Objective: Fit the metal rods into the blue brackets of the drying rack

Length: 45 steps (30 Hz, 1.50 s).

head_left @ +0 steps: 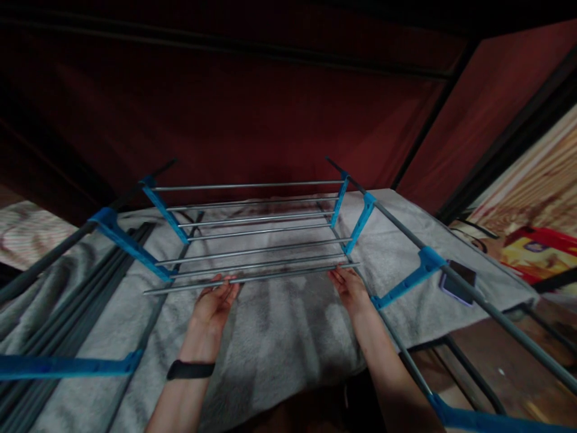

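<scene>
- Gray cloth (288, 337) below, red backdrop (270, 108) behind.
- My left hand (215, 304) and right hand (349, 290) pinch 1 rod (279, 275).
- The rod runs crosswise, just nearer me than the rack's (359, 224) bars (265, 218).
- Phone (458, 281) at right.

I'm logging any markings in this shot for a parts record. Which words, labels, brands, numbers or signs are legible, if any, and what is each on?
No text can be read.
Red and yellow package: a blue mark shows, too blurred to read.
Phone: no legible text.
Blue brackets and metal rod: no legible lettering.
Black wristband: no legible marking.
</scene>
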### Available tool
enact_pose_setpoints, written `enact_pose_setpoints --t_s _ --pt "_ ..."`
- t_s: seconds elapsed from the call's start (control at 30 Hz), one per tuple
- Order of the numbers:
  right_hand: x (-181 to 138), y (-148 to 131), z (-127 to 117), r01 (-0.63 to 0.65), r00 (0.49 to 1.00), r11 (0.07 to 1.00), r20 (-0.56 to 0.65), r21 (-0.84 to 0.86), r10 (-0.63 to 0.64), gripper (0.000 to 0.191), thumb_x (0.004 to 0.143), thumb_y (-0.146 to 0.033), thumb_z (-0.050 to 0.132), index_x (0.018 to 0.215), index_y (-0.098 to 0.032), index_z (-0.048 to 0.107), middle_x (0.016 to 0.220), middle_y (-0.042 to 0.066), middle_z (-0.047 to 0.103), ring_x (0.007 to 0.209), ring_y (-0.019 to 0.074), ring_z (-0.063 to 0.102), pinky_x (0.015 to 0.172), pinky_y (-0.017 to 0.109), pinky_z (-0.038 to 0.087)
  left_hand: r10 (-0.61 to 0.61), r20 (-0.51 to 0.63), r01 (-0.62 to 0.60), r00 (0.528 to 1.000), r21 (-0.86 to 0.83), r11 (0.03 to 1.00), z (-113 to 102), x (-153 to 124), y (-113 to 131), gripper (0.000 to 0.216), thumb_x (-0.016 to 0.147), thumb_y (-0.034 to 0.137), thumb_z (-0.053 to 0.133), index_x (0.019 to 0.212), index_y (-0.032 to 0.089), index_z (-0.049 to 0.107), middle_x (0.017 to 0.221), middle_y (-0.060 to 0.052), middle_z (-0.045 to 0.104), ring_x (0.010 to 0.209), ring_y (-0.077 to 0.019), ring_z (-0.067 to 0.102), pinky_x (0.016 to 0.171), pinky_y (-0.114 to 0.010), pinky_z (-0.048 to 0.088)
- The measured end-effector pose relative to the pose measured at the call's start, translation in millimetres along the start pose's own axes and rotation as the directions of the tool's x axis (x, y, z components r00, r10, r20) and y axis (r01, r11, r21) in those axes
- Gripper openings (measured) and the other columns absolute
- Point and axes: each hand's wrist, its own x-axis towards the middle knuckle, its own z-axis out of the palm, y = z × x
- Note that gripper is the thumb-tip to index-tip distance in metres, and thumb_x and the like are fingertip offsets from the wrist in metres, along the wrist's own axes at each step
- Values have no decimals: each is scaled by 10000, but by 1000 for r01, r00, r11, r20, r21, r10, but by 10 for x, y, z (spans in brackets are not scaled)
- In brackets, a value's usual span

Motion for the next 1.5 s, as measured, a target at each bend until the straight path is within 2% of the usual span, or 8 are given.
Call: enact_pose_setpoints --t_s 0.17,0.3,0.53,0.8,1.03,1.23,1.5 --pt "-34 33 -1 38 999 999 -30 7 -38 291 650 -170 890 688 -210 604 648 -56 706 566 112 682 664 254 637 -43 -14 43 999 -31 999 32 12 -68 296 957 -16 476 745 139 611 735 -18 687 670 -116 704 679 -246 616" --pt "-51 49 6 92 995 995 -29 41 -90 366 629 -179 908 628 -211 544 689 -37 738 611 118 707 688 249 635 -29 -32 26 999 -88 996 90 -5 -93 302 998 53 474 748 134 623 756 -30 689 690 -109 698 669 -221 608" --pt "-62 45 23 106 994 993 -4 53 -106 364 607 -152 902 629 -212 543 759 -6 772 703 149 746 676 253 637 -35 -58 29 998 -104 994 53 -6 -42 273 952 -1 516 750 139 632 737 -21 681 667 -102 683 725 -228 620" --pt "-36 33 37 91 996 996 -18 15 -91 271 646 -86 829 739 -216 610 730 -30 748 671 131 734 676 229 634 -34 27 36 999 -77 996 42 -11 -33 309 935 -51 476 753 141 637 729 -27 680 682 -114 700 726 -231 631" --pt "-9 56 32 74 997 997 -22 20 -73 269 621 -82 809 762 -210 618 716 -45 727 641 95 704 663 190 611 -45 16 46 999 -73 996 30 48 -52 333 912 -89 432 762 143 617 740 -28 682 708 -122 714 748 -243 636" --pt "-26 56 55 82 997 997 -4 -7 -82 316 595 -81 848 767 -220 623 734 -40 735 677 114 721 678 211 625 -56 -8 55 998 -76 996 26 104 -42 336 884 -106 425 772 146 615 779 -39 694 753 -130 722 773 -266 638" --pt "-42 80 109 72 997 997 -14 3 -72 300 607 -164 915 710 -199 635 620 -66 679 520 79 637 645 209 621 -25 -8 24 1000 -66 998 23 95 -17 308 924 -50 487 716 143 605 708 -19 678 671 -110 702 765 -248 629"
